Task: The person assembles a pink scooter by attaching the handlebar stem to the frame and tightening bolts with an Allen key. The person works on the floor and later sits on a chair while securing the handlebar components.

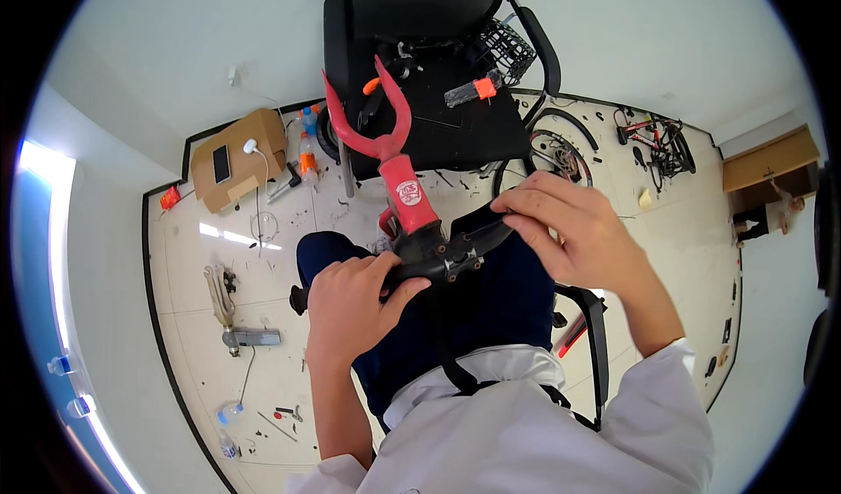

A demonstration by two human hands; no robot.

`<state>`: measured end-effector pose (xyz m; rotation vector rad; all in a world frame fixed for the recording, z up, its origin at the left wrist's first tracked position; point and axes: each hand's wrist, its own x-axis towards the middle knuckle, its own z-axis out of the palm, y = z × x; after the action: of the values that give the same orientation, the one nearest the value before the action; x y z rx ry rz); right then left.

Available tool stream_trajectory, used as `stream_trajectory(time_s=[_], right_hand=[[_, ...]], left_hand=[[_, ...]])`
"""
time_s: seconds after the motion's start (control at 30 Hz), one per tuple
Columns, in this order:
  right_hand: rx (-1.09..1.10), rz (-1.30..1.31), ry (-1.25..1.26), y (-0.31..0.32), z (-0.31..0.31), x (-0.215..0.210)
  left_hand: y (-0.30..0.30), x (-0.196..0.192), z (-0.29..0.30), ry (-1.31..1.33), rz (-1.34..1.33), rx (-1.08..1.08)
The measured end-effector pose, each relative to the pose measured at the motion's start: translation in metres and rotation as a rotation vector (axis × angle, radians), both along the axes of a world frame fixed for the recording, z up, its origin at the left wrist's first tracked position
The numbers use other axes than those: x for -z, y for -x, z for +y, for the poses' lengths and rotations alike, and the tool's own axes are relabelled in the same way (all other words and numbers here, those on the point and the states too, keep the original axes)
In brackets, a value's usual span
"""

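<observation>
In front of my lap is a red bicycle fork and head tube, its two prongs pointing away toward the chair. A black stem with small bolts sits at its near end. Across it runs a black handlebar. My left hand is closed around the bar's left side, thumb along the near side. On the bar's right end, my right hand has its thumb and fingers closed in a pinch. The bar's left end is partly hidden by my left hand.
A black office chair ahead carries tools and a black basket. Cardboard with a phone lies left. A wheel and a red bicycle are right. A metal fork lies left; another person is far right.
</observation>
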<state>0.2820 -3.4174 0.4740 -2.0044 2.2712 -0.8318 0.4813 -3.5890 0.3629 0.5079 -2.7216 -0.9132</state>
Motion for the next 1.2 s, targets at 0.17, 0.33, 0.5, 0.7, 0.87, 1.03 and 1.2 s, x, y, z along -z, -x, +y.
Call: stream_trajectory(time_s=[0.17, 0.33, 0.5, 0.7, 0.87, 1.03, 1.2], right_hand=[[-0.156, 0.134, -0.230, 0.021, -0.008, -0.024], [-0.079, 0.221, -0.443, 0.014, -0.011, -0.033], [-0.081, -0.067, -0.249, 0.002, -0.014, -0.014], [0.124, -0.574, -0.015, -0.007, -0.014, 0.021], [0.285, -0.659, 0.170, -0.020, -0.009, 0.053], [0.370, -0.676, 0.250, -0.027, -0.006, 0.058], [0.288, -0.593, 0.252, -0.025, -0.003, 0.057]], left_hand=[[0.003, 0.002, -0.002, 0.020, 0.029, -0.005], [-0.001, -0.001, -0.005, -0.003, 0.015, -0.015], [0.000, -0.001, -0.005, 0.002, 0.041, -0.019], [0.000, 0.001, -0.004, 0.005, 0.073, -0.018], [0.000, 0.002, -0.002, -0.002, 0.089, -0.022], [-0.001, 0.004, -0.004, -0.007, 0.075, -0.023], [-0.001, 0.000, -0.006, -0.006, 0.072, -0.025]])
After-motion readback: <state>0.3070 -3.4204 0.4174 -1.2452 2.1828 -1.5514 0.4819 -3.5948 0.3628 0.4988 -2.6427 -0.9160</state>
